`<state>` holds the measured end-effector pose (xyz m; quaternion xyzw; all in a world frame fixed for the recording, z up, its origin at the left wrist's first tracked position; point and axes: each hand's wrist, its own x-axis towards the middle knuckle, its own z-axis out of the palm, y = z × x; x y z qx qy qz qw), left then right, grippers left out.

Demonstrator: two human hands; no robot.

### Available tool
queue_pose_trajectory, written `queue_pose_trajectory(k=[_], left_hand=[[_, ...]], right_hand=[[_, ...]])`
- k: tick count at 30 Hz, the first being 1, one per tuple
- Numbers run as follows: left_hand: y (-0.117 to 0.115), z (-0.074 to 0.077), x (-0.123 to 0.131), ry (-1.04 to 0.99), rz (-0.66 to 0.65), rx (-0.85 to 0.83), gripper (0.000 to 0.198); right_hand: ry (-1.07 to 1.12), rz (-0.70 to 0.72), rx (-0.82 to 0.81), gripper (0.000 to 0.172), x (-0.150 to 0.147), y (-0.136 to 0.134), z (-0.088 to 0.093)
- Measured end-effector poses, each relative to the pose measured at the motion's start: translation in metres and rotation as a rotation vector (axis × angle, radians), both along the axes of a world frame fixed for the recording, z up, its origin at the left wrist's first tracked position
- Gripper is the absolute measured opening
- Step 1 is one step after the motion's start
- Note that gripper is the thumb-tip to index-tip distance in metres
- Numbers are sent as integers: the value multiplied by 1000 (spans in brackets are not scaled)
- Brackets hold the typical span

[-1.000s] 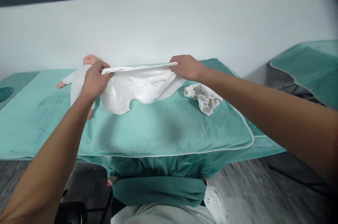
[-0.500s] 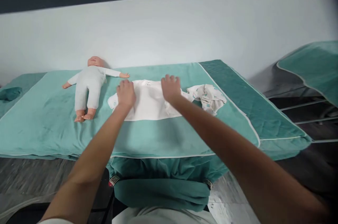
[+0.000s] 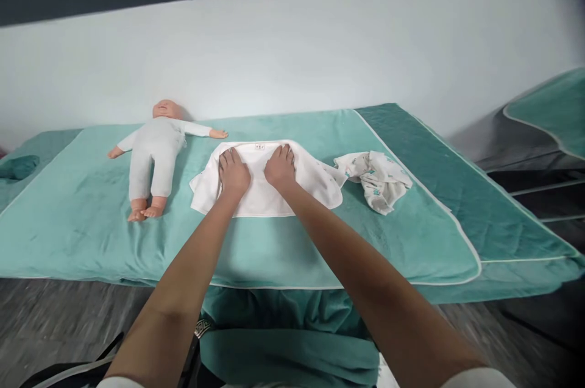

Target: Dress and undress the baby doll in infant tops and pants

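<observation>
Left hand: I have my left hand (image 3: 235, 175) down on the white garment (image 3: 264, 190), its back upward, fingers bent and slightly parted; whether they pinch any fabric I can't tell, as the undersides are hidden.
Right hand: my right hand (image 3: 280, 165) lies near the left one on the same garment, fingers bent; again I can't tell gripping from plain pressing.
White garment: spread on the teal blanket (image 3: 274, 248), under and between both sets of fingers; my left forearm (image 3: 183, 290) and right forearm (image 3: 365, 272) cover parts of its near side.
Tag: a small tag (image 3: 259, 147) sits just beyond the gap between the fingers (the print is too tiny for me to read from here).
Printed cloth: the crumpled printed cloth (image 3: 379, 175) lies right of the right fingers; its folds hide its shape, and I can't tell whether it touches the garment's right end.
Doll: the doll (image 3: 158, 138) lies on its back in white clothing, left of the left fingers, one outstretched arm ending near them on the far side.
Right edge: teal fabric (image 3: 555, 114), well right of the right fingers, is cut off; metal rails (image 3: 548, 190) beneath it run into shadow.
Near side: a patterned band (image 3: 201, 327), well nearer me than the left fingers, is partly hidden behind the left forearm.
</observation>
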<state>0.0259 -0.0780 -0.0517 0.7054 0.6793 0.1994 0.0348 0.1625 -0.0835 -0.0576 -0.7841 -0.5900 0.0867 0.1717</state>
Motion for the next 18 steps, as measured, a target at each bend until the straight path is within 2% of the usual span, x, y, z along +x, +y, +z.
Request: queue_pose_trajectory(k=[4, 8, 13, 18], left_hand=[[9, 7, 13, -108, 54, 45, 70], [30, -1, 14, -161, 60, 54, 73], [52, -16, 6, -85, -31, 74, 69], [63, -21, 5, -75, -78, -49, 63]], right_hand=[[-80, 52, 134, 74, 2, 1, -3], [-90, 103, 195, 74, 9, 13, -11], [-21, 160, 188, 72, 23, 41, -22], [86, 130, 79, 72, 30, 55, -26]])
